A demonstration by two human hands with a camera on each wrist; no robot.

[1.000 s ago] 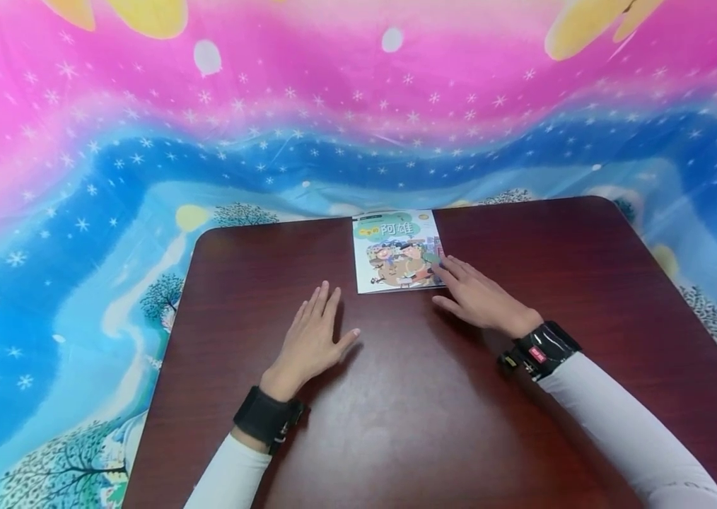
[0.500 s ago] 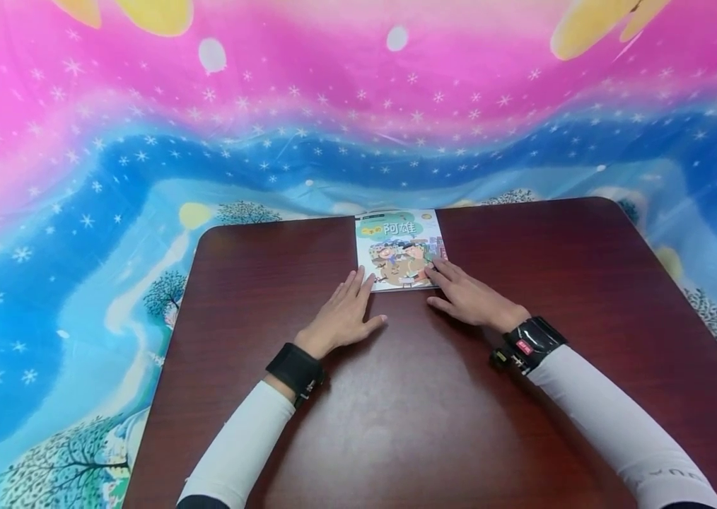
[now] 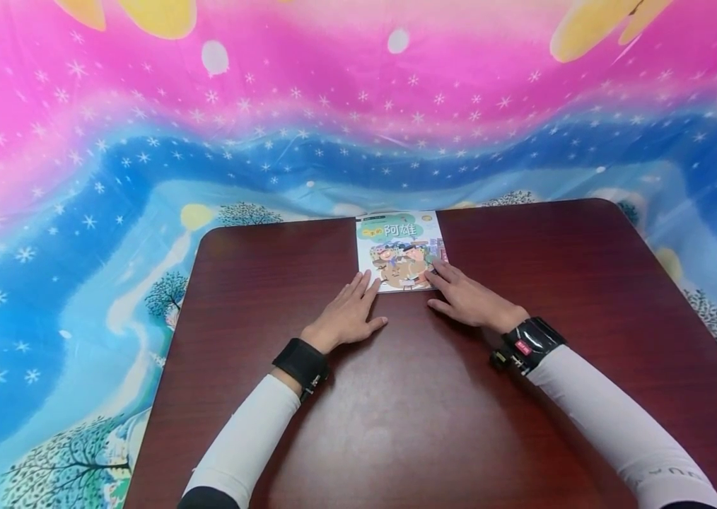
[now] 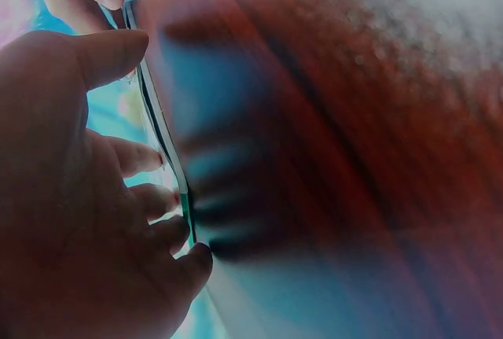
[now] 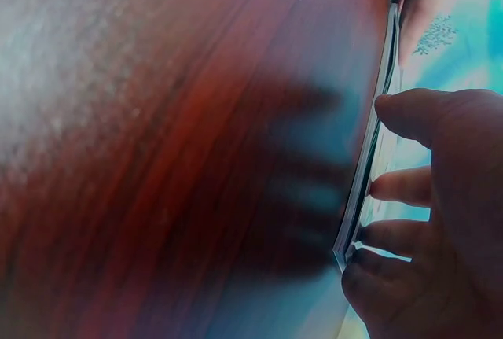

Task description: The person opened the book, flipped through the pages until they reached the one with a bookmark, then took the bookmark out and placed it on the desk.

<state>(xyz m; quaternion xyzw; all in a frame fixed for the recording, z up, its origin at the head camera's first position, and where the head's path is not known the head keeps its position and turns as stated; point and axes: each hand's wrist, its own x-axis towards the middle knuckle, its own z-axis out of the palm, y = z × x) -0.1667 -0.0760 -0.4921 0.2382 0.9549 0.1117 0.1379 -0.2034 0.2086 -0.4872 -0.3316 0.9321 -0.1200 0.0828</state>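
A thin picture book (image 3: 397, 247) with Chinese characters and cartoon figures on its cover lies flat at the far side of the dark wooden table. My left hand (image 3: 347, 311) reaches its lower left corner, fingers straight and fingertips over the cover's edge. On the other side, my right hand (image 3: 469, 293) has its straight fingertips on the lower right part of the cover. Both thumbs point inward, near the table top. In the left wrist view the book's edge (image 4: 161, 123) runs just past the fingertips; the right wrist view shows the page edge (image 5: 368, 158) beside the fingers.
The table (image 3: 390, 424) is glossy, with rounded far corners. Behind it hangs a pink and blue cloth (image 3: 358, 155) printed with snowflakes and trees, right at the table's far edge. Black camera bands (image 3: 301, 365) sit on both wrists.
My left hand has moved forward and right from the bare table onto the book's lower left corner. The right hand has shifted slightly left. The book stays in about the same place.
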